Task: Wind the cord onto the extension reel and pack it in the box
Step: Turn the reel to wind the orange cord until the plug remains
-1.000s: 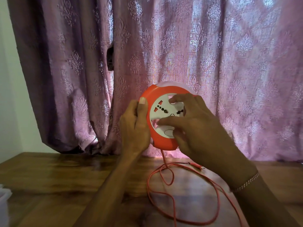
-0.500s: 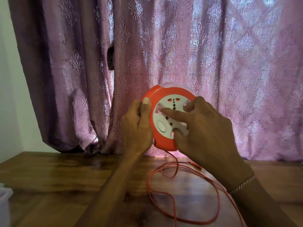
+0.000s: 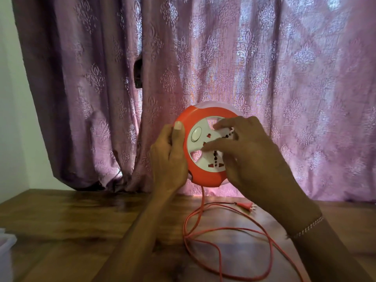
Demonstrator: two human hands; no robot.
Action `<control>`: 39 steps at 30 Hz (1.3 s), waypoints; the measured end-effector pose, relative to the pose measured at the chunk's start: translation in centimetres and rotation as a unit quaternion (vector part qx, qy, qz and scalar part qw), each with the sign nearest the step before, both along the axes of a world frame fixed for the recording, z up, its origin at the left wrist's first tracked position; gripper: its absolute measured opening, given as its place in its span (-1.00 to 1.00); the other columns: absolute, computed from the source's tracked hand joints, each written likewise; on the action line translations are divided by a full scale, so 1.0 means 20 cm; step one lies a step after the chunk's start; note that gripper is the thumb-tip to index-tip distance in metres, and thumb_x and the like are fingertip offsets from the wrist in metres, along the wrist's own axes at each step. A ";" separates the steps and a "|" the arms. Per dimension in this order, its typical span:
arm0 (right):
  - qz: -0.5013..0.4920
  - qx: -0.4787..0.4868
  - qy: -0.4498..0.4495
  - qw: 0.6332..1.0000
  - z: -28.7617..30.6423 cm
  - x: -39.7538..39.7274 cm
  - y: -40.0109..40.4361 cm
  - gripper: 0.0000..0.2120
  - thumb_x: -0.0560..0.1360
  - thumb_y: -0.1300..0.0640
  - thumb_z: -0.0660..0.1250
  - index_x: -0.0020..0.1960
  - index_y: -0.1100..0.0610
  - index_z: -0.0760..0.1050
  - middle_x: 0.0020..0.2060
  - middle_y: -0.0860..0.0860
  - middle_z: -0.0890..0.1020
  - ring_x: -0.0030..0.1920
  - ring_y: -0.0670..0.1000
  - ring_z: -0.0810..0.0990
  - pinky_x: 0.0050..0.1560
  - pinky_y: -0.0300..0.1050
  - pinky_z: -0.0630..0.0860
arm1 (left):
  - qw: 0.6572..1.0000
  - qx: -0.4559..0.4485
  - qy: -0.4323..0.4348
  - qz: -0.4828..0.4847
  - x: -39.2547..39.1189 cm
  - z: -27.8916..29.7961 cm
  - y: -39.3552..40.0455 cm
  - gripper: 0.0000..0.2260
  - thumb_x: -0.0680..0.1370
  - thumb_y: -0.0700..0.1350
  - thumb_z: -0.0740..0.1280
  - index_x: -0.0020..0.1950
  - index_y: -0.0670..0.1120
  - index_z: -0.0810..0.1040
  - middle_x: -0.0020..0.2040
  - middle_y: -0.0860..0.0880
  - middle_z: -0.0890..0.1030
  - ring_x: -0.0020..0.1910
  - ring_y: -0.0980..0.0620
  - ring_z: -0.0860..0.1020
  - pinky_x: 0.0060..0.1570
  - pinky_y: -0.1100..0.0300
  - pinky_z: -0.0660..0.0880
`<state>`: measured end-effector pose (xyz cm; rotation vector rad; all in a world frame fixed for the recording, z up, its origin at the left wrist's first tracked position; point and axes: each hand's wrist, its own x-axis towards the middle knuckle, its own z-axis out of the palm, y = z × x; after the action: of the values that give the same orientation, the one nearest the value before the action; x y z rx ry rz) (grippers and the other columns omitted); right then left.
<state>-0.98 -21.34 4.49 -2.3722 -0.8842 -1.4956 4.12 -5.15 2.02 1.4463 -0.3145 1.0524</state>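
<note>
I hold a round orange extension reel (image 3: 200,174) with a white socket disc (image 3: 198,139) upright above the table. My left hand (image 3: 169,159) grips its left rim, thumb on the front edge. My right hand (image 3: 248,153) lies over the white disc, fingertips pressing on its spokes. An orange cord (image 3: 203,237) hangs from the reel's bottom and lies in loose loops on the table. Its plug (image 3: 245,206) rests behind my right wrist.
The wooden table (image 3: 71,220) runs across the lower view. A purple patterned curtain (image 3: 203,68) hangs close behind the reel. The corner of a pale plastic container (image 3: 6,247) shows at the left edge.
The white disc has turned clockwise under my right fingers: the round button moved from low to upper left. The reel's cord loops on the table have shifted slightly. My left hand kept its grip.
</note>
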 end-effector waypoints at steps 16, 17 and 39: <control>-0.098 -0.035 -0.005 0.995 -0.02 -0.02 0.03 -0.45 0.38 0.04 0.01 0.15 -0.33 0.61 0.18 0.04 0.53 0.16 0.17 0.50 -0.28 -0.11 0.44 | 0.999 0.032 -0.028 0.027 -0.01 0.00 -0.01 -0.52 0.59 0.30 0.12 -0.19 -0.09 0.46 -0.29 -0.09 0.60 -0.24 -0.21 0.60 -0.15 -0.30 0.55; -0.099 -0.022 -0.005 0.995 -0.02 -0.02 0.03 -0.46 0.38 0.00 0.00 0.16 -0.34 0.60 0.16 0.04 0.52 0.17 0.15 0.50 -0.30 -0.12 0.43 | 0.999 0.031 -0.028 0.025 -0.01 0.00 0.00 -0.48 0.58 0.31 0.12 -0.16 -0.14 0.48 -0.26 -0.14 0.62 -0.21 -0.25 0.61 -0.14 -0.31 0.56; 0.011 -0.035 -0.053 0.998 -0.01 0.00 0.02 -0.65 0.46 0.09 0.14 -0.07 -0.05 0.71 0.29 0.07 0.57 0.14 0.17 0.47 -0.02 0.01 0.49 | 1.000 -0.001 -0.022 -0.008 -0.01 0.01 0.02 -0.42 0.57 0.33 0.14 -0.07 -0.22 0.51 -0.16 -0.25 0.67 -0.12 -0.34 0.63 -0.11 -0.32 0.59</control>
<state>-1.06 -20.99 4.38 -2.3415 -0.9994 -1.6204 3.87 -4.81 2.30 1.4185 -0.3559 1.0731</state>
